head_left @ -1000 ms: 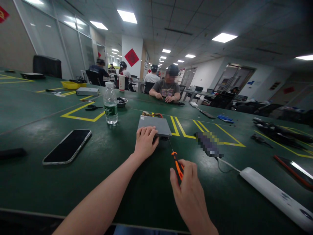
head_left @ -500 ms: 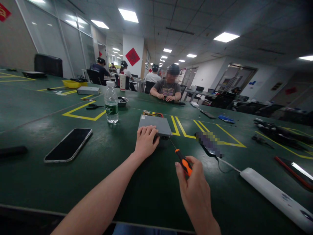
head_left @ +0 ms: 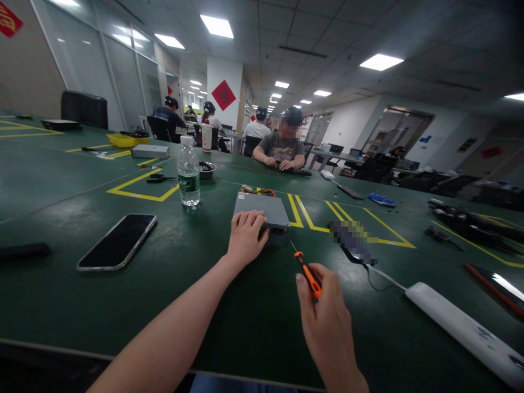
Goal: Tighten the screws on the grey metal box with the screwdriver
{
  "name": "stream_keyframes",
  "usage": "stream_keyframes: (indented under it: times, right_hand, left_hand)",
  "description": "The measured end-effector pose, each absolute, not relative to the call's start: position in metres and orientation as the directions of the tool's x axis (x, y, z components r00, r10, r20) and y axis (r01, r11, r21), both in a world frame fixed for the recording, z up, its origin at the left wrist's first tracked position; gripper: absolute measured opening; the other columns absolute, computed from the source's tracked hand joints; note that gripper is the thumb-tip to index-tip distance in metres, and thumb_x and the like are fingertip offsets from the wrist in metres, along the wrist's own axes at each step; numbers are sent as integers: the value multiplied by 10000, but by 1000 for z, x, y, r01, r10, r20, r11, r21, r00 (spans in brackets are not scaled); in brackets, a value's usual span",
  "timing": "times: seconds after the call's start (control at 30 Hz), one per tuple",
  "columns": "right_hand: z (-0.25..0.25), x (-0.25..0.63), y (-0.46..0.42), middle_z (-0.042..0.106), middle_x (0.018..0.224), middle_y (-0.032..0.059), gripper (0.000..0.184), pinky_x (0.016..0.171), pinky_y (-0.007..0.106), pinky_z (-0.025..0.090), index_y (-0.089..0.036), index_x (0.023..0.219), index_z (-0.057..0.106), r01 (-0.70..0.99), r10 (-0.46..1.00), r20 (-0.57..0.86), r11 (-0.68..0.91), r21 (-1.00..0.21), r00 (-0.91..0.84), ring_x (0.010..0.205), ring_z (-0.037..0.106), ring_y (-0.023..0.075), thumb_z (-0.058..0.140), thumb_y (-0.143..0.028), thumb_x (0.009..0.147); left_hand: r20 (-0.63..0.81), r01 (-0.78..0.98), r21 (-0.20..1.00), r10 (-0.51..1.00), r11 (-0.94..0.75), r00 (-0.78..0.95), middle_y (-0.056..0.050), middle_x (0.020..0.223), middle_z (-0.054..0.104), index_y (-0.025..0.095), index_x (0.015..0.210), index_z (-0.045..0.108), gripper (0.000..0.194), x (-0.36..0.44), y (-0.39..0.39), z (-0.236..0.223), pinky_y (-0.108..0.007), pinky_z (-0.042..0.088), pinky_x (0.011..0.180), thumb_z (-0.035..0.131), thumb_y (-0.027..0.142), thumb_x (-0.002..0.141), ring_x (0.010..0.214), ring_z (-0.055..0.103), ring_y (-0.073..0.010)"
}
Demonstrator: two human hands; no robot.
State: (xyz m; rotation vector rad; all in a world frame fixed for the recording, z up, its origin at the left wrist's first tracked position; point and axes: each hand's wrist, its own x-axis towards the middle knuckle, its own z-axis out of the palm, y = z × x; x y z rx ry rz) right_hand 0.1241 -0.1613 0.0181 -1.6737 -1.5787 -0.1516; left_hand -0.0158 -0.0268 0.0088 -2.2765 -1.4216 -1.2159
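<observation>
A grey metal computer power supply [head_left: 268,206] lies flat on the green table, its bundle of coloured wires at the far side. My left hand [head_left: 246,234] grips its near left part, fingers over the top and the thumb at the near edge. An orange and black screwdriver [head_left: 308,273] slants up from my right hand [head_left: 329,314], whose thumb and fingers close around the handle's end. The screwdriver's tip reaches the near right corner of the power supply; whether it sits in a screw is too small to tell.
Left stand a water bottle [head_left: 189,177], a phone [head_left: 118,243] and a metal bowl [head_left: 208,170]. To the right lie a blurred-out phone [head_left: 352,243], a white power strip [head_left: 462,327] and black cables [head_left: 470,221]. Across the table sits a person [head_left: 282,144].
My right hand has shifted slightly right and turned the screwdriver, whose handle now leans more to the right. My left hand stays on the power supply.
</observation>
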Motion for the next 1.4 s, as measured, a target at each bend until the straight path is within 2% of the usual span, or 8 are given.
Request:
stream_keyframes:
  times: [0.13, 0.37, 0.57, 0.73, 0.83, 1.0, 1.1, 1.4]
  right_hand:
    - [19, 120, -162, 544, 978, 126, 356, 595, 307, 493, -163, 1073, 431, 875, 715, 671, 180, -449, 197, 818, 610, 214, 324, -446, 886]
    - [20, 130, -162, 635, 813, 73, 490, 504, 286, 459, -175, 998, 505, 911, 745, 616, 27, -411, 256, 647, 645, 203, 180, -531, 908]
    - [18, 122, -164, 610, 914, 131, 478, 484, 282, 467, -150, 1045, 473, 936, 765, 631, 117, -333, 129, 640, 632, 193, 179, -504, 916]
    - [17, 122, -164, 639, 631, 47, 530, 408, 262, 411, -161, 1006, 476, 907, 814, 528, 3, -420, 242, 474, 619, 198, 142, -560, 903]
    - [17, 126, -164, 624, 554, 17, 539, 380, 245, 371, -175, 974, 483, 897, 819, 503, -32, -441, 276, 424, 608, 199, 137, -580, 896]
    - [18, 124, -167, 637, 594, 27, 510, 376, 228, 377, -166, 994, 492, 923, 760, 599, -4, -384, 253, 437, 614, 181, 160, -545, 913]
    - [20, 117, -169, 647, 640, 36, 466, 387, 225, 391, -161, 997, 490, 942, 742, 646, 62, -331, 178, 452, 613, 168, 182, -503, 929]
    - [13, 106, -161, 632, 614, 24, 457, 381, 235, 392, -153, 1005, 488, 961, 765, 634, 79, -266, 113, 446, 611, 170, 162, -468, 944]
  left_hand:
    - [723, 822, 243, 661, -515, 201, -19, 1159, 569, 248, 978, 519, 162, -16, -27, 9, -412, 271, 984, 478, 283, 826, 1111, 448, -205]
    - [722, 824, 239, 661, -515, 204, -22, 1165, 564, 243, 979, 517, 164, -17, -27, 10, -410, 278, 978, 480, 284, 825, 1112, 448, -207]
    - [726, 818, 252, 660, -517, 194, -23, 1159, 572, 255, 968, 526, 156, -15, -27, 9, -423, 271, 982, 486, 271, 818, 1116, 452, -213]
    - [727, 818, 249, 659, -518, 196, -23, 1158, 574, 253, 970, 525, 156, -16, -27, 9, -425, 268, 985, 480, 278, 822, 1117, 451, -212]
    - [726, 818, 249, 659, -518, 196, -21, 1161, 572, 255, 970, 521, 154, -16, -27, 9, -423, 268, 984, 479, 281, 824, 1115, 452, -211]
    - [719, 822, 240, 664, -516, 206, -22, 1170, 564, 246, 978, 516, 162, -16, -27, 9, -414, 270, 983, 475, 289, 827, 1118, 448, -209]
    - [716, 821, 243, 667, -516, 207, -17, 1173, 562, 247, 984, 515, 170, -17, -27, 9, -408, 268, 988, 482, 290, 823, 1122, 443, -205]
    - [729, 820, 237, 654, -521, 205, -11, 1154, 571, 246, 974, 518, 159, -16, -26, 8, -399, 268, 982, 480, 289, 825, 1110, 448, -201]
